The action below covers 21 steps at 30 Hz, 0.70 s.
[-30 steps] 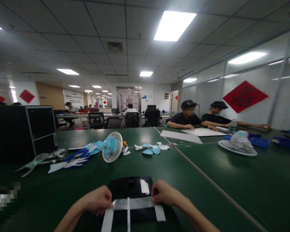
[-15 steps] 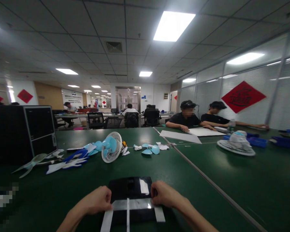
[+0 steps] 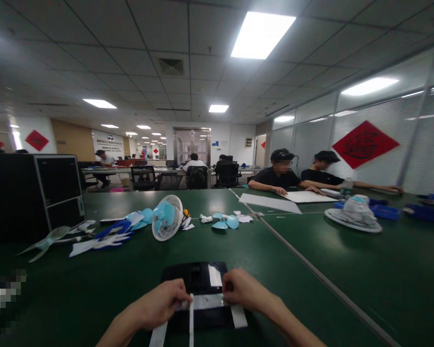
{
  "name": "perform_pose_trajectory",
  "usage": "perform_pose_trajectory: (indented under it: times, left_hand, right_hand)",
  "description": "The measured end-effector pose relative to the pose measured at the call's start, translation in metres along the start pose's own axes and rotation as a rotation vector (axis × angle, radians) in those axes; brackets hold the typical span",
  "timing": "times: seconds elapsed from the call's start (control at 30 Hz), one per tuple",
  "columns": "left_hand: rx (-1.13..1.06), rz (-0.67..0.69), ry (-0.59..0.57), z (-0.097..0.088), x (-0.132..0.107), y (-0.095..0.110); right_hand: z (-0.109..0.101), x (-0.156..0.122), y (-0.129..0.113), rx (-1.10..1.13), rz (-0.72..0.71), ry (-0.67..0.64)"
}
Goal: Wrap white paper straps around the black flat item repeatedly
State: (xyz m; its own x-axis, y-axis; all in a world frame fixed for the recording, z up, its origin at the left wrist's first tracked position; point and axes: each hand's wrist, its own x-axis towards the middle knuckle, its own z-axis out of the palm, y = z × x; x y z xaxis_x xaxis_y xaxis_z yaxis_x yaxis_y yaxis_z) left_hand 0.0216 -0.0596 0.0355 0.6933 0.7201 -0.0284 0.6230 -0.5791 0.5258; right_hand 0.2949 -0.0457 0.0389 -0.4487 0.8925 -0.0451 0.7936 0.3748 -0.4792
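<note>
A flat black panel-like object (image 3: 202, 315) lies on the table in front of me. Across it runs a shiny, see-through strip (image 3: 206, 302), and over this strip lies a narrow white strip (image 3: 191, 322) pointing toward me. My left hand (image 3: 162, 303) is closed, its fingertips on the shiny strip right beside the narrow white one. At the shiny strip's right end, my right hand (image 3: 240, 290) pinches its edge. Wider white strips hang at the left (image 3: 159, 333) and right (image 3: 238, 316) sides. A torn white label (image 3: 214, 276) shows on the black surface.
A white fan guard with blue blades (image 3: 168, 218), blue-and-white gloves (image 3: 112, 236) and loose blue blades (image 3: 224, 220) lie farther back. A black computer case (image 3: 60, 193) stands at left. A metal seam (image 3: 311, 270) crosses the table; two people sit beyond it.
My left hand has moved right and inward along the shiny strip, from its left end to the narrow white strip. The right hand has shifted slightly left and up.
</note>
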Motion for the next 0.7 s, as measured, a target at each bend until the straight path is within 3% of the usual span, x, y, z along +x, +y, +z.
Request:
perform_pose_trajectory:
  times: [0.2, 0.4, 0.7]
  left_hand:
    - [-0.014, -0.012, 0.002, -0.001, 0.001, 0.002]
    - [-0.005, -0.008, -0.007, -0.002, 0.000, 0.005]
    - [-0.038, -0.010, -0.004, 0.001, 0.002, 0.002]
  right_hand:
    - [0.025, -0.007, -0.031, -0.108, -0.486, 0.065]
    - [0.049, -0.010, -0.048, -0.348, -0.479, 0.073]
    - [0.057, -0.008, -0.037, -0.347, -0.613, 0.019]
